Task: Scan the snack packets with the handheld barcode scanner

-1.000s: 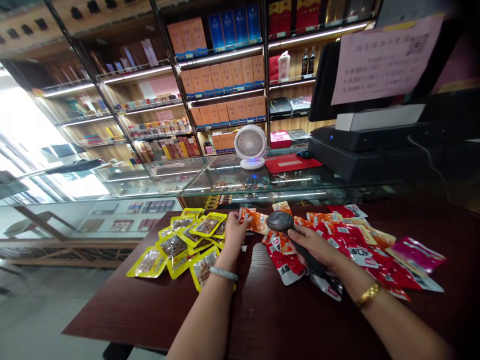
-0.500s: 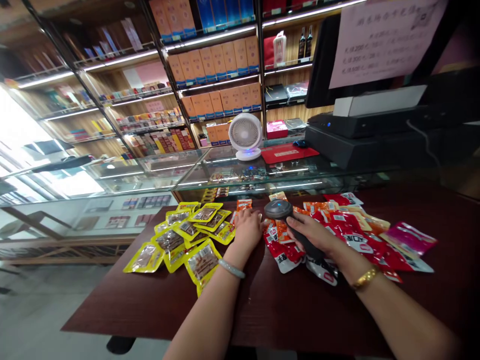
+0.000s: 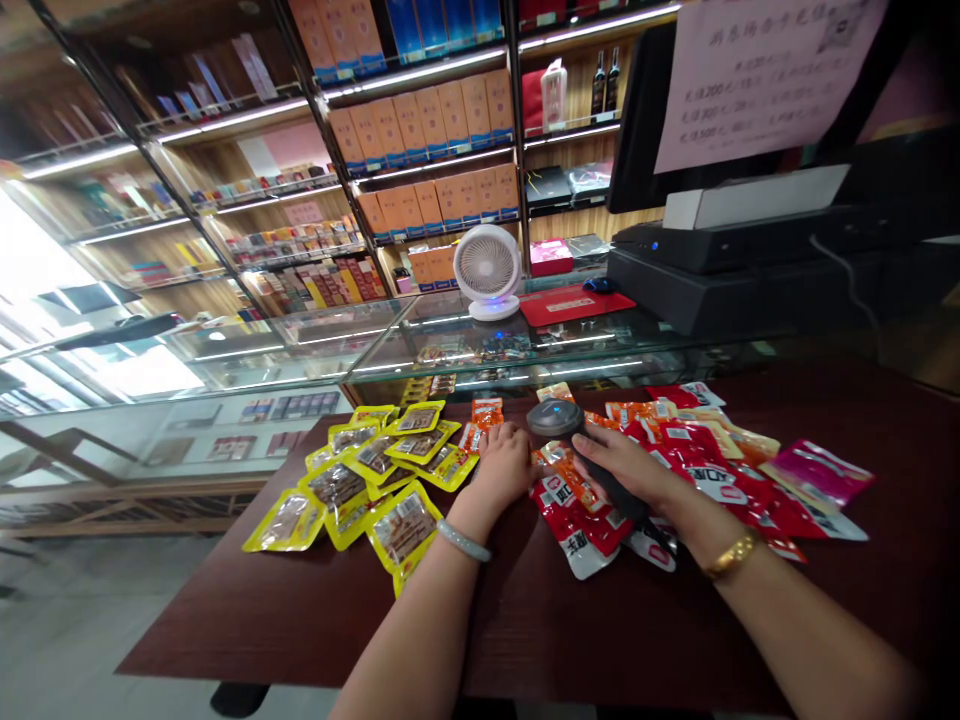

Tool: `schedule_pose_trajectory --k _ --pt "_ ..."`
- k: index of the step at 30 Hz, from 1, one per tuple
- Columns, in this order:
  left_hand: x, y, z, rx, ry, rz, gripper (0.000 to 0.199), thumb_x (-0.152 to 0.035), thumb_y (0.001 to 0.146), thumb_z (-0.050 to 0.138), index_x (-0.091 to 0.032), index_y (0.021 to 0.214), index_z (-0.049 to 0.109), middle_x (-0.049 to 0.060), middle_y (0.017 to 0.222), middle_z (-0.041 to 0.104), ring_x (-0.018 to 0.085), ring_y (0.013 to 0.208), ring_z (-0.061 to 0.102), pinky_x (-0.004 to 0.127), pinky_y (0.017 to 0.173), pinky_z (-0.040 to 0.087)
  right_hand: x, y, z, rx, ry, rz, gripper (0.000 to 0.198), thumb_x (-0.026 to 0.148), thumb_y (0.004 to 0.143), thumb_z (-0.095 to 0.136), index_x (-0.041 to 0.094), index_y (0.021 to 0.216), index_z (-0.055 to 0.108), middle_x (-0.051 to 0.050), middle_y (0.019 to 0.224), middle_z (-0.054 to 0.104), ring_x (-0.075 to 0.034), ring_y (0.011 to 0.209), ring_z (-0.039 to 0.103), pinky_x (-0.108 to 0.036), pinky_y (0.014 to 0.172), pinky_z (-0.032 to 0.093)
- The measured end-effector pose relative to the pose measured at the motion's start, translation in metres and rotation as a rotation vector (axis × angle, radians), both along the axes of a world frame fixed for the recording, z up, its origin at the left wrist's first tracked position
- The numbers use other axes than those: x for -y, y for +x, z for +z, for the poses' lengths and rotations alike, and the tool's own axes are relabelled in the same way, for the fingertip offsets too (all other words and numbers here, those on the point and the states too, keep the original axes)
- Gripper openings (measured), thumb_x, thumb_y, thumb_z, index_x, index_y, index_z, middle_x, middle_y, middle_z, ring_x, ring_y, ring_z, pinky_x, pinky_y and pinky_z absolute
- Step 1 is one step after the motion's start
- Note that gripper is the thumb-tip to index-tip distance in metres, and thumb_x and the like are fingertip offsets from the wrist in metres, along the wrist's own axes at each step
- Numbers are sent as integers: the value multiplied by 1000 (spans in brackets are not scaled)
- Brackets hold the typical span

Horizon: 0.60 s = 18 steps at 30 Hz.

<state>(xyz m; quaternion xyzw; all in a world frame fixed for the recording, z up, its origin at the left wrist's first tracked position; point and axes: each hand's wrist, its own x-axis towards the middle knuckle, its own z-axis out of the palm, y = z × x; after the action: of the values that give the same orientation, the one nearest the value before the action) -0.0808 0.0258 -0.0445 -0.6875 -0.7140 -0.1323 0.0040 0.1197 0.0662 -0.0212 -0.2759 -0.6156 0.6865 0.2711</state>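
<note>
My right hand (image 3: 619, 465) is wrapped round the handle of a black barcode scanner (image 3: 555, 418), whose head points left over the packets. Under it lie red-and-white snack packets (image 3: 577, 530) and an orange snack packet (image 3: 564, 470). My left hand (image 3: 506, 462) rests on the table with its fingers curled, its thumb side against the edge of the red packets; what its fingers hold, if anything, is hidden. Just beyond it lies another orange packet (image 3: 486, 412). A heap of yellow-edged snack packets (image 3: 405, 525) spreads to its left.
More red packets (image 3: 690, 450) and a purple packet (image 3: 817, 472) lie right on the dark wooden table (image 3: 315, 620). Behind stand a glass display counter (image 3: 390, 350), a white fan (image 3: 487, 270), a red mat (image 3: 574, 308) and a monitor (image 3: 641, 120) with a paper sign.
The red packets and an orange packet beneath the scanner have shifted toward me and turned a little. My left hand has moved slightly right and nearer; the scanner stays almost in place.
</note>
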Motion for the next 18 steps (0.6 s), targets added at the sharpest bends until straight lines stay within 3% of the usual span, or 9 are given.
schedule_pose_trajectory --k 4,8,13,18 --pt "1 -7 12 210 -9 197 34 -47 80 66 -21 98 57 6 88 66 24 87 62 33 75 43 -1 0 1 26 2 -22 41 60 83 62 21 81 50 7 58 55 -7 36 48 -20 34 37" --pt "1 -24 18 432 74 346 35 -43 78 69 -23 102 53 3 88 67 19 76 61 26 63 37 -4 2 0 36 -17 -35 41 61 83 63 21 83 51 7 58 55 -8 35 50 -20 33 36" --pt "3 -37 19 504 88 387 34 -43 78 69 -22 98 52 2 82 67 16 69 60 24 59 34 -4 3 1 30 -38 -22 41 60 83 62 21 84 51 7 60 57 -8 35 50 -20 33 37" --pt "3 -38 14 509 79 353 36 -45 74 72 -23 96 52 2 88 69 18 75 62 24 60 34 -4 3 0 11 -45 -30 41 60 83 62 21 82 50 7 59 56 -8 35 50 -19 32 36"
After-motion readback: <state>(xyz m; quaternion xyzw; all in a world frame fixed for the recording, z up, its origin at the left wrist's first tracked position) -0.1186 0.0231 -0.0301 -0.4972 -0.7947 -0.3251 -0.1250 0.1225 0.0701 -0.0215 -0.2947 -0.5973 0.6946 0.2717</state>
